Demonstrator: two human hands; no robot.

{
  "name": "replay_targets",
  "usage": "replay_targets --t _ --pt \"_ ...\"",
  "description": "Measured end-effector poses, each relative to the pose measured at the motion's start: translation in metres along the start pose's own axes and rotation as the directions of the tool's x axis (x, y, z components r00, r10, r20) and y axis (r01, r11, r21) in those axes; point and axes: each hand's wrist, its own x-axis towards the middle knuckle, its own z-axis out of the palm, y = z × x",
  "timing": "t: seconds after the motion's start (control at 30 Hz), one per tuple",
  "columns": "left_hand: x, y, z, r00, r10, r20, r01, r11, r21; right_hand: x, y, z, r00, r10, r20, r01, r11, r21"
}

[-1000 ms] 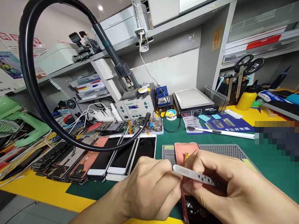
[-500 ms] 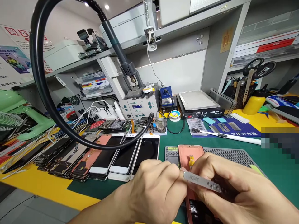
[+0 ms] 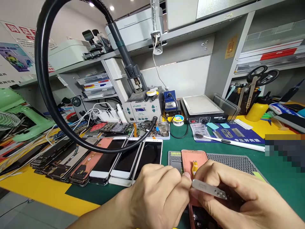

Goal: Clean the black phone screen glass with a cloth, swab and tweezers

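From my remote seat, clock read from the pink panel (image 3: 188,160): it lay over the left part of the grey mat (image 3: 234,160), largely hidden below both hands, its one yellow flex cable (image 3: 194,167) showing on top, presumably so it could be reached. Right hand (image 3: 230,192) pinched one flat metal tool (image 3: 207,188) between thumb and fingers, rounded end toward the other hand; a close hold, I judged, for fine control. Left hand (image 3: 162,194) was curled at the panel's nine o'clock edge, perhaps steadying it; fingertips mostly hidden, so I could not tell whether it gripped anything. At ten, three white-framed phones (image 3: 151,154) lay dark-screen up, side by side, probably saving room on the tabletop (image 3: 52,190). Near eleven, one spool (image 3: 178,119). Near one, two teal pads (image 3: 213,126). Toward two, one toothbrush (image 3: 238,144), slantwise, likely within easy reach; beyond, one yellow bottle (image 3: 256,112) and one pair of scissors (image 3: 259,79), handles up, I supposed for quick grabbing.
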Motion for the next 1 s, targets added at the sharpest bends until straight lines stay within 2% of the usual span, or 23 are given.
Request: replay_targets --t 0.13,0.27,0.43,0.5,0.6,0.73,1.0 --pt "0.001 0.001 -0.002 0.999 -0.029 0.028 0.028 0.999 0.035 0.000 0.001 -0.002 0.998 -0.032 -0.052 0.034 0.999 0.039" --pt "0.000 0.002 -0.002 0.998 -0.043 0.043 0.040 0.997 0.072 -0.003 0.004 -0.003 0.992 -0.100 -0.072 0.101 0.995 0.004" --pt "-0.001 0.005 -0.004 0.987 -0.128 0.096 0.122 0.990 0.070 -0.004 0.005 0.001 0.974 -0.178 -0.142 0.176 0.984 -0.026" --pt "0.001 0.006 -0.006 0.982 -0.144 0.123 0.136 0.988 0.069 -0.003 0.005 0.002 0.975 -0.171 -0.144 0.169 0.985 -0.025" --pt "0.004 0.004 -0.008 0.973 -0.191 0.129 0.194 0.981 -0.006 0.000 0.004 -0.002 0.988 -0.137 -0.072 0.135 0.990 -0.029" --pt "0.005 0.000 -0.010 0.959 -0.226 0.171 0.259 0.944 -0.206 0.007 -0.002 -0.013 0.998 -0.041 0.041 0.044 0.995 -0.087" --pt "0.008 -0.004 -0.016 0.910 -0.226 0.346 0.358 0.851 -0.385 0.008 -0.009 -0.027 0.983 0.016 0.184 0.007 0.992 -0.125"
